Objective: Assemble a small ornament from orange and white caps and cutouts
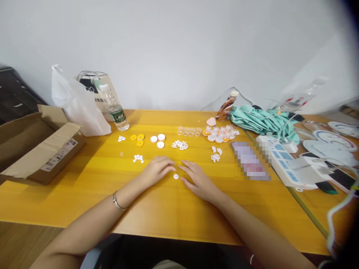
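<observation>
A small white disc (175, 176) lies on the yellow table between my two hands. My left hand (159, 168) rests just left of it, fingers stretched out and holding nothing. On the other side my right hand (196, 177) lies with its fingers spread, also without anything in it. Beyond the hands is a pile of white cut-out pieces (180, 145). Round white parts (160, 144) and yellow round parts (140, 143) sit farther left, with small white pieces (138, 158) in front of them. Clear round caps (191, 131) stand in a row behind the pile.
At the left are an open cardboard box (53, 149), a white plastic bag (78, 108) and a water bottle (117, 114). To the right lie clear-and-orange parts (220, 133), a blurred-out phone (251, 160), a power strip (286, 164), teal fabric (263, 119) and a brown bottle (226, 107).
</observation>
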`<state>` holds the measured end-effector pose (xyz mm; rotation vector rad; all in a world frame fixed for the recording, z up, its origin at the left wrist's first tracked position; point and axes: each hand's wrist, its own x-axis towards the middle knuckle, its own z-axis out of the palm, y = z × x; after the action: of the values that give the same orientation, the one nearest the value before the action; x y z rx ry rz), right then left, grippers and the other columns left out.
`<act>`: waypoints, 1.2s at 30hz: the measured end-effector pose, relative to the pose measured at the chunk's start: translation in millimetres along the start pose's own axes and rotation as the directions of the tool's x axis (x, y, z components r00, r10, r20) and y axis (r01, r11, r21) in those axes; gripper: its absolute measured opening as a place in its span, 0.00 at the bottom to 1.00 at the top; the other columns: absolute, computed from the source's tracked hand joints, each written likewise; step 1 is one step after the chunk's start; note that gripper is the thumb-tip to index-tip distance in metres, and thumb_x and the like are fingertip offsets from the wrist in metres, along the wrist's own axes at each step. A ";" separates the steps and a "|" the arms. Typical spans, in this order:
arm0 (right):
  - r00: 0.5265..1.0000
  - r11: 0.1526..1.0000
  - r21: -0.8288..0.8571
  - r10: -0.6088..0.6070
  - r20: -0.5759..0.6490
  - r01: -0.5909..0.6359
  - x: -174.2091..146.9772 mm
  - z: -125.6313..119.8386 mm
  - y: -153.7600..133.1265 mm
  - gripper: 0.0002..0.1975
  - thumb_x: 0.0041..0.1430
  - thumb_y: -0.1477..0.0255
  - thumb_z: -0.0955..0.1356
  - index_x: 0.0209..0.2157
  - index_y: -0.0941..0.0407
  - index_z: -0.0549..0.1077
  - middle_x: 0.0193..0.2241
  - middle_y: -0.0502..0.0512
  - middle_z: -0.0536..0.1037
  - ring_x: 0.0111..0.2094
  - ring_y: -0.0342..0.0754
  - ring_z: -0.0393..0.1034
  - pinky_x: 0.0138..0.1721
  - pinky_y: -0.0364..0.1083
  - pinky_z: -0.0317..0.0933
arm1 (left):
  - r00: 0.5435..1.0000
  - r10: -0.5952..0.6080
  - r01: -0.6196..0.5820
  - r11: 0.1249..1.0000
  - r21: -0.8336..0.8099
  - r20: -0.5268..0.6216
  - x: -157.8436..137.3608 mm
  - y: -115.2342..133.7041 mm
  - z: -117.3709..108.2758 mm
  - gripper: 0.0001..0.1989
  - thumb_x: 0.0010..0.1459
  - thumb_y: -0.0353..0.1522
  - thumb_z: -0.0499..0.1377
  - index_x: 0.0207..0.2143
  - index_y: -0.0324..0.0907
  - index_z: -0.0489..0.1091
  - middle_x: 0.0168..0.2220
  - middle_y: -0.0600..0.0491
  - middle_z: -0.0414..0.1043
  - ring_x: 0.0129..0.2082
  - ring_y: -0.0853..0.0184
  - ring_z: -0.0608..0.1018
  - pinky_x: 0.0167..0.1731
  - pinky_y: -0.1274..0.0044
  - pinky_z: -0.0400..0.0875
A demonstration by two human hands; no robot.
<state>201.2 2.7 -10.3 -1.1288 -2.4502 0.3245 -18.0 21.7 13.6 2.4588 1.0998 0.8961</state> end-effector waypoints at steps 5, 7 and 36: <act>1.000 1.000 -0.006 0.013 0.022 -0.013 0.0 -1.8 -1.1 0.19 0.59 0.68 0.61 0.52 0.55 0.64 0.57 0.61 0.62 0.58 0.54 0.55 0.58 0.58 0.51 | 0.894 -0.252 0.364 0.891 0.270 -0.371 -0.5 -56.4 -45.5 0.08 0.58 0.34 0.52 0.33 0.40 0.69 0.34 0.49 0.71 0.36 0.64 0.72 0.40 0.72 0.65; 1.000 1.000 -0.003 0.015 0.020 -0.015 -0.1 -1.7 -1.1 0.19 0.59 0.68 0.60 0.52 0.55 0.64 0.57 0.61 0.62 0.58 0.54 0.55 0.58 0.58 0.51 | 0.854 -0.347 0.482 0.809 0.337 -0.388 -3.9 -80.6 -57.9 0.08 0.55 0.34 0.54 0.34 0.40 0.69 0.35 0.48 0.71 0.37 0.62 0.73 0.39 0.72 0.65; 1.000 0.997 0.082 -0.004 -0.006 0.004 0.6 -0.8 -1.1 0.23 0.55 0.71 0.63 0.53 0.55 0.62 0.55 0.62 0.64 0.57 0.54 0.56 0.57 0.58 0.50 | 0.905 0.286 -0.344 0.927 0.147 0.315 -5.1 -0.8 -1.8 0.11 0.60 0.26 0.48 0.36 0.42 0.69 0.34 0.51 0.71 0.35 0.68 0.68 0.36 0.76 0.58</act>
<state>200.5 2.4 -8.9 -1.0887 -2.4103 0.4164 -22.2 18.4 12.4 2.8774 0.7307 0.4966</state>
